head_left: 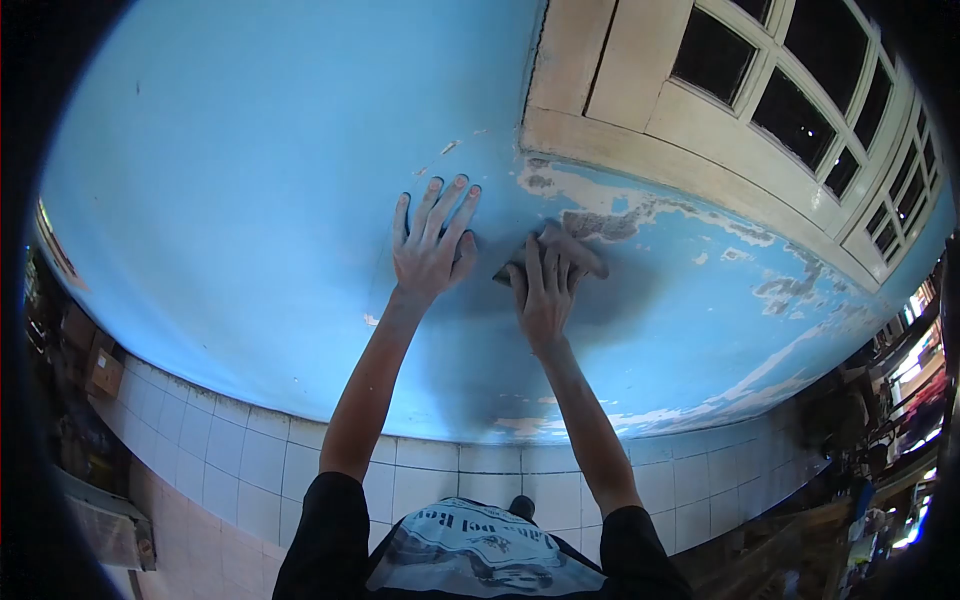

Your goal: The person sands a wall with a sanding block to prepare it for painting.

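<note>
My left hand (434, 240) lies flat against the light blue wall (250, 200), its fingers spread and holding nothing. To its right, my right hand (546, 295) presses a folded piece of sandpaper (580, 252) to the wall. The sheet's greyish end sticks out past the fingers on the right, and a dark corner shows on the left. Much of the sheet is hidden under the hand. Just above it the paint has come off, baring a rough grey and white patch (600, 222). Dust coats the fingers of both hands.
A cream wooden window frame (640, 140) with dark panes juts in at the upper right. More peeled paint (790, 285) runs below it. White tiles (425, 490) line the bottom of the wall. Cluttered shelves (880, 450) stand at right, and a cardboard box (106, 370) at left.
</note>
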Demonstrator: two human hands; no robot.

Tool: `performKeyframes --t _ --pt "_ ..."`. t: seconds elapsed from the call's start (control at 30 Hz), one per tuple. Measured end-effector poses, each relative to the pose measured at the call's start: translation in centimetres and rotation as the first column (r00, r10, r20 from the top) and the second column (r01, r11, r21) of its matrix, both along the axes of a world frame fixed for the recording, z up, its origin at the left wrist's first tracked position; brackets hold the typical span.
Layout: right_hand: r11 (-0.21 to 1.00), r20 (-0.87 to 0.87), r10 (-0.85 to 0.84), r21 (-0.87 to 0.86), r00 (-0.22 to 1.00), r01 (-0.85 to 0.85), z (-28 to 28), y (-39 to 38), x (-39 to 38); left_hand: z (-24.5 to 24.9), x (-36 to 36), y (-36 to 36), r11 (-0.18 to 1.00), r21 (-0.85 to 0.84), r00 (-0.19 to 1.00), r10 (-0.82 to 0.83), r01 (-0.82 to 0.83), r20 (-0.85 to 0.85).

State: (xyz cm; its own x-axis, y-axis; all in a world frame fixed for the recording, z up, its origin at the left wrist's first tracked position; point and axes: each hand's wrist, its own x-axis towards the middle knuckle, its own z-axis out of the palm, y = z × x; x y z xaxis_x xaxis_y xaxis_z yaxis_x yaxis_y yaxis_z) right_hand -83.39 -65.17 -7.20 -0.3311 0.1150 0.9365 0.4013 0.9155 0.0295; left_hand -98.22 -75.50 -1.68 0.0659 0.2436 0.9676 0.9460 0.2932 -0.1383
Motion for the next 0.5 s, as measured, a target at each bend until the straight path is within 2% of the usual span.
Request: performKeyframes --t 0.1,0.17,0.3,0.37,0.5 --pt "0.997 -0.079 -0.024 -0.077 0.997 0.018 4.1 -0.8 -0.1 0.3 0.2 -0.2 0.999 -0.004 0.999 -0.034 0.034 0.018" --pt "0.992 -0.216 -0.083 -0.111 0.973 0.06 5.1 -1.1 -0.7 0.2 0.2 -0.1 0.999 -0.003 0.999 -0.033 0.033 0.016" --pt "0.996 -0.136 -0.068 -0.06 0.988 0.06 -0.6 -1.3 -0.7 0.1 0.0 0.0 0.999 0.007 0.999 -0.035 0.035 0.0" --pt "0.998 -0.002 0.003 -0.063 1.0 -0.004 -3.1 -1.1 -0.6 0.1 0.1 -0.1 0.999 0.009 0.999 -0.043 0.043 -0.005" --pt "0.991 -0.035 0.028 -0.133 0.999 -0.032 2.2 -1.4 -0.8 0.1 0.1 -0.1 0.999 0.008 0.999 -0.044 0.044 -0.002"
